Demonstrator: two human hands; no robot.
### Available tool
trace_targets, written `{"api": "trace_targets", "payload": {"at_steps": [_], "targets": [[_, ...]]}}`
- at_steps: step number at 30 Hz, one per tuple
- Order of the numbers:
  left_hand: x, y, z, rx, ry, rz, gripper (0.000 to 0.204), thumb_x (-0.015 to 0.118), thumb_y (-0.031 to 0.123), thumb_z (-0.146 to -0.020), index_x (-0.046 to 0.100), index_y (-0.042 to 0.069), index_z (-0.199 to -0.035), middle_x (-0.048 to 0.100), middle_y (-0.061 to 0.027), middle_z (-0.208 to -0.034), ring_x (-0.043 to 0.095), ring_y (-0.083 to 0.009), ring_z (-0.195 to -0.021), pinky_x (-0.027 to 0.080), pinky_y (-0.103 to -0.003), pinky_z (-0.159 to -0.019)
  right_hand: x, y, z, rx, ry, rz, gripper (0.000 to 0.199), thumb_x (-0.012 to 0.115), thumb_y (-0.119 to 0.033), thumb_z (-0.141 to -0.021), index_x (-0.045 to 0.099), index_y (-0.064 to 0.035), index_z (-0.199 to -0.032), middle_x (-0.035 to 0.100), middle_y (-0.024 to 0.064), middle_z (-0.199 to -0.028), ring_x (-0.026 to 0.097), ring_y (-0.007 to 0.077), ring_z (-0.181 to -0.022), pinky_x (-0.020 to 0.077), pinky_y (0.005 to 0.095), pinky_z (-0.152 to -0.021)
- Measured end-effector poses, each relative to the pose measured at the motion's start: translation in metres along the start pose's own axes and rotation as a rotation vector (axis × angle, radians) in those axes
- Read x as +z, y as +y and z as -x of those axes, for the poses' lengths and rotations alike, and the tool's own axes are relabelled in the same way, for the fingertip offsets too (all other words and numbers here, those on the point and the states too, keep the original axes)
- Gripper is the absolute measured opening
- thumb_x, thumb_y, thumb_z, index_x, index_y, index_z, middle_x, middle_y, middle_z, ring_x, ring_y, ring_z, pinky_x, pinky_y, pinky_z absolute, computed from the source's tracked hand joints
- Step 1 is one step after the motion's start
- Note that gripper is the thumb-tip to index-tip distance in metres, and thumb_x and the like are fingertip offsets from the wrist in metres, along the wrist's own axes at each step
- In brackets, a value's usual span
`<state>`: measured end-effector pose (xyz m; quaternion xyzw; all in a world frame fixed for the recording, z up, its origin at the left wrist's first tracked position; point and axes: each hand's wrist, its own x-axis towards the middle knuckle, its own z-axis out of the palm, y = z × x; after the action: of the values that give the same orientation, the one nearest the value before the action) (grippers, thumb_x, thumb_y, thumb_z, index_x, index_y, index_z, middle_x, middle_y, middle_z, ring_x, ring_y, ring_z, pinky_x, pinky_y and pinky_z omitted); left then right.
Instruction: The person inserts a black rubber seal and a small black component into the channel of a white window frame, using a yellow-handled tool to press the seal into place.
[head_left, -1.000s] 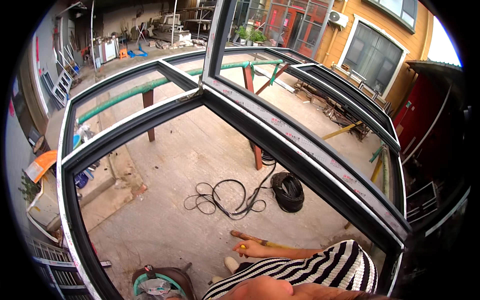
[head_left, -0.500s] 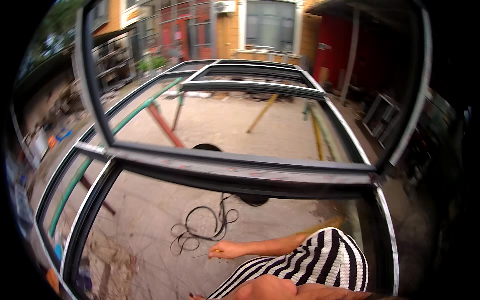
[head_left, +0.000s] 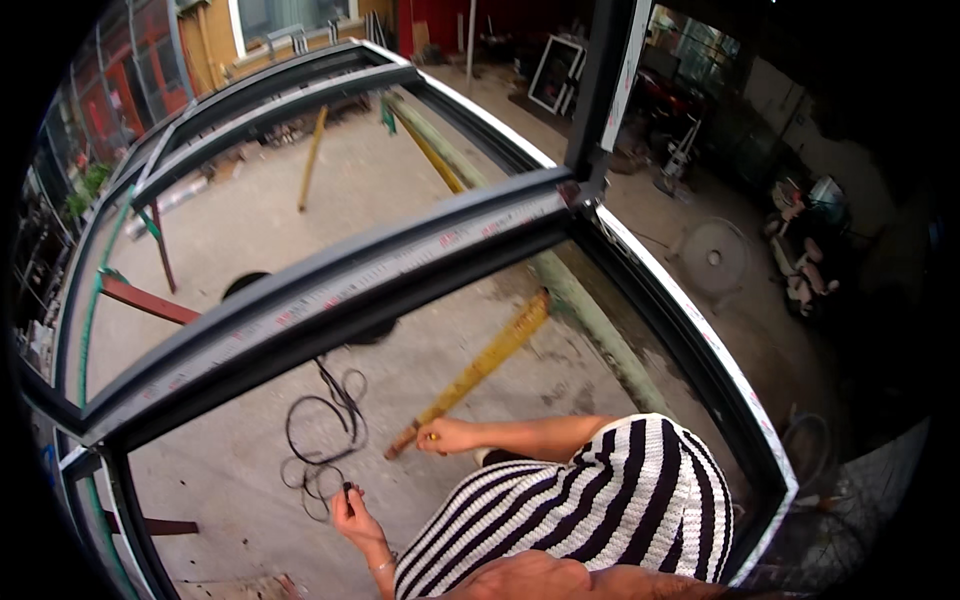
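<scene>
My right hand (head_left: 449,436) is closed around a small tool with a yellow handle (head_left: 432,437), apparently a thin screwdriver; its shaft is hard to make out now. Below and left of it, my left hand (head_left: 357,520) pinches a small black piece (head_left: 348,488) whose kind I cannot tell. Both hands are low, inside an opening of a large dark grey metal window frame (head_left: 330,300) with light protective film along its edges, and touch no part of it. A yellow bar (head_left: 480,365) slants down just beyond my right hand.
A black cable (head_left: 322,405) lies looped on the concrete floor. Around the frame are a pale green beam (head_left: 610,330) and a reddish bar (head_left: 148,298). An upright frame post (head_left: 602,90) rises at the corner. To the right stands a round fan (head_left: 715,258).
The view has swung to the right, so the frame appears tilted. My left hand has come into view with the small black piece. My right hand still holds the yellow-handled tool.
</scene>
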<state>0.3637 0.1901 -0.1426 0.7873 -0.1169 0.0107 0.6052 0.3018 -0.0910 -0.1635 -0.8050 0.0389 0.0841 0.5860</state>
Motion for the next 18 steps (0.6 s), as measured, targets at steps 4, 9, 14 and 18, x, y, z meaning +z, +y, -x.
{"api": "trace_targets", "payload": {"at_steps": [4,9,14,18], "targets": [[0.022,-0.006,0.025,-0.27,-0.071,0.207,0.02,0.045,0.016,-0.101,0.055,0.001,-0.092,0.058,-0.0055,-0.083,0.058,-0.0146,-0.074,0.045,-0.028,-0.065,0.0,0.104,0.016,0.137,0.033,0.309,0.027,0.062,-0.028,-0.088,0.07,-0.0066,-0.102,0.072,0.0149,-0.089,0.069,0.0284,-0.08,0.0539,0.0405,-0.073],[0.033,-0.072,0.05,-0.428,-0.055,0.207,0.02,0.044,0.017,-0.101,0.054,0.002,-0.092,0.059,-0.0049,-0.082,0.059,-0.0134,-0.072,0.045,-0.027,-0.063,-0.024,0.195,0.05,0.433,-0.036,0.486,0.025,0.059,-0.016,-0.077,0.07,-0.0072,-0.098,0.07,0.0192,-0.097,0.066,0.0364,-0.095,0.052,0.0452,-0.085],[0.018,-0.123,0.116,-0.511,0.095,0.176,0.016,0.057,0.011,-0.095,0.064,-0.002,-0.1,0.062,-0.006,-0.085,0.057,-0.0112,-0.072,0.047,-0.027,-0.066,-0.034,0.216,0.075,0.594,-0.083,0.681,0.028,0.055,-0.007,-0.079,0.069,-0.0074,-0.104,0.068,0.0214,-0.107,0.064,0.0373,-0.102,0.0507,0.044,-0.091],[-0.004,-0.137,0.197,-0.612,0.279,0.092,0.02,0.062,0.013,-0.093,0.067,-0.004,-0.104,0.063,-0.0042,-0.085,0.058,-0.0112,-0.073,0.047,-0.024,-0.067,-0.02,0.182,0.051,0.538,-0.23,0.769,0.025,0.053,-0.009,-0.083,0.069,-0.0066,-0.102,0.069,0.0201,-0.104,0.065,0.0362,-0.1,0.0517,0.043,-0.09]]}}
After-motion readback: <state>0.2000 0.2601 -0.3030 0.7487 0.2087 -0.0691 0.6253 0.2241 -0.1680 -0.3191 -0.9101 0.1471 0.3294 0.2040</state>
